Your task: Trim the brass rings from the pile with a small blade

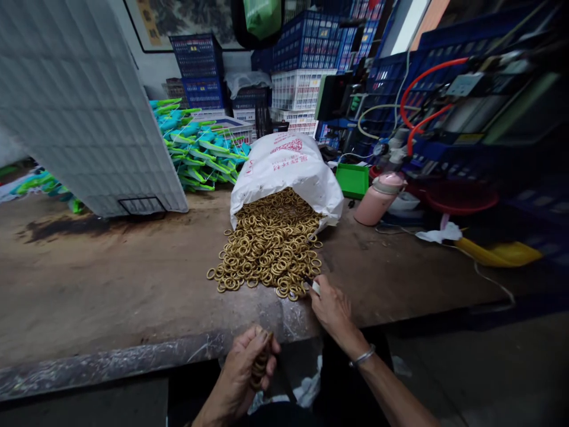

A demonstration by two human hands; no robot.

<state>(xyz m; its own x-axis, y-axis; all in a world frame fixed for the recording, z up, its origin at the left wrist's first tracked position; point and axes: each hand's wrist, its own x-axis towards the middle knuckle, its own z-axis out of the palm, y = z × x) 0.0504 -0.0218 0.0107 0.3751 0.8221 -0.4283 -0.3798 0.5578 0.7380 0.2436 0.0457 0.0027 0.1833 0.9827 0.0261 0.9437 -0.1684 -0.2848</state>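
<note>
A heap of brass-coloured rings (269, 252) spills out of the open mouth of a white sack (284, 163) with red print. Below the heap, at the table's front edge, my left hand (242, 365) is closed around a stack of several such rings (259, 369). My right hand (334, 307), with a metal bracelet (362, 356) at the wrist, grips a small tool (315, 286) with a whitish part and a dark tip. That tip reaches the heap's right front edge; the tool's exact kind is not clear.
On the brown table (133, 279), a grey-white panel (98, 107) stands at left before piled green-and-teal pieces (200, 148). A pink bottle (380, 198), a green tray (352, 180) and a machine with red hoses (406, 101) are at right. Stacked crates (297, 89) stand behind.
</note>
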